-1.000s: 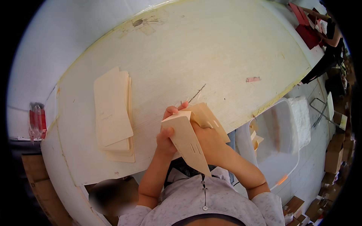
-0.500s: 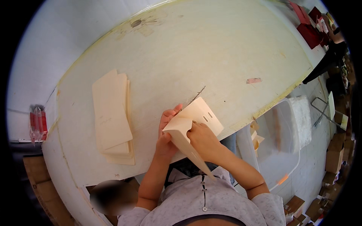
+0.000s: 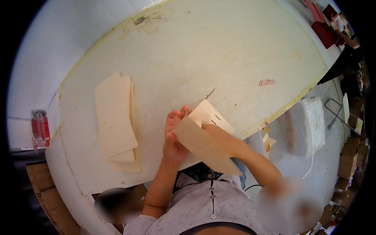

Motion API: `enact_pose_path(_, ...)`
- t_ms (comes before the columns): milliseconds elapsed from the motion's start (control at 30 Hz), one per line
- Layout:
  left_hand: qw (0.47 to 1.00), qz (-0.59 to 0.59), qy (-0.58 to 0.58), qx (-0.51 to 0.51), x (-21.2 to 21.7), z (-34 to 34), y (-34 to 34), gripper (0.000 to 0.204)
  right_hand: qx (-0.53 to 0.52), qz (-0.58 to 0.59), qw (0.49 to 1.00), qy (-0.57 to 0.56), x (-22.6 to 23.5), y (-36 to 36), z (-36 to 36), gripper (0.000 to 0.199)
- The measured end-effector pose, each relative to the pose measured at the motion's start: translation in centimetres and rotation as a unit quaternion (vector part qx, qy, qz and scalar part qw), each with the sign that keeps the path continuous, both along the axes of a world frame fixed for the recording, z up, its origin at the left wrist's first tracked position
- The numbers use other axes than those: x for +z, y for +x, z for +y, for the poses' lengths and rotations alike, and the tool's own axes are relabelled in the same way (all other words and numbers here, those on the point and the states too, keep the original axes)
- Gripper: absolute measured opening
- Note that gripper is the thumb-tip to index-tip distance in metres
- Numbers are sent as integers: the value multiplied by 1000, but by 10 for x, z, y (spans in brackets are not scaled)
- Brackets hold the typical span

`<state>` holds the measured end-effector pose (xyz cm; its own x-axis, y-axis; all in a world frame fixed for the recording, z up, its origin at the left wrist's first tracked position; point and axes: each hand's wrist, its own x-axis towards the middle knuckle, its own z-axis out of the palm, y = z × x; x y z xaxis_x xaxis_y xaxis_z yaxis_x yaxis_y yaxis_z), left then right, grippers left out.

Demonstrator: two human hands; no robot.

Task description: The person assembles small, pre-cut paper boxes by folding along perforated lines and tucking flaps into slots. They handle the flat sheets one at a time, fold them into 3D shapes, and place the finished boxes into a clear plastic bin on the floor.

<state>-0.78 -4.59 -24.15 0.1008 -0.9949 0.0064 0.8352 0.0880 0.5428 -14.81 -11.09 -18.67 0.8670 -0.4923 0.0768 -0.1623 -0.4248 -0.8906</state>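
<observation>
A cream paperboard sheet is folded over in front of me. Two narrow slots show in its far panel, while the near panel hangs toward my shirt. Its left side is gripped by my left hand, thumb on the near panel and fingers at the far side. Between the two panels sits my right hand, touching the paperboard; its fingertips are hidden behind the near panel. To the left lies a stack of similar cream paperboard sheets on the table.
The pale table has a dark crack beyond my hands and a pink scrap at right. Beside its right edge stands a translucent plastic bin with cream pieces inside. Cardboard boxes line the far right. A person's arm shows at upper right.
The near panel has swung outward and to the right, its broad face now showing. It covers more of my right hand, which has shifted slightly right. My left hand keeps its place.
</observation>
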Motion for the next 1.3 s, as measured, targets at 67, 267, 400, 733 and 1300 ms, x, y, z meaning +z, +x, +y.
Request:
enact_pose_path(67, 1000, -12, 3, 9, 1, -1, -1, 62, -30, -45, 998, 32, 0, -1, 0, 17)
enact_pose_path(267, 998, -58, -31, 7, -2, 0, 2, 66, 15, 70, 997, 18, 0, 0, -2, 14)
enact_pose_path(400, 994, -83, -68, 11, 8, 8, 16, 66, 4, 57, 998, -41, 0, 6, 1, 10)
enact_pose_path(733, 756, -589, -188, -216, 61, 12, 68, 42, 1, 14, 981, -191, -10, 26, 14, 10)
enact_pose_path(1300, 924, -376, -55, 51, 33, 13, 56, 84, -175, -108, 917, -341, -22, 17, 8, 15)
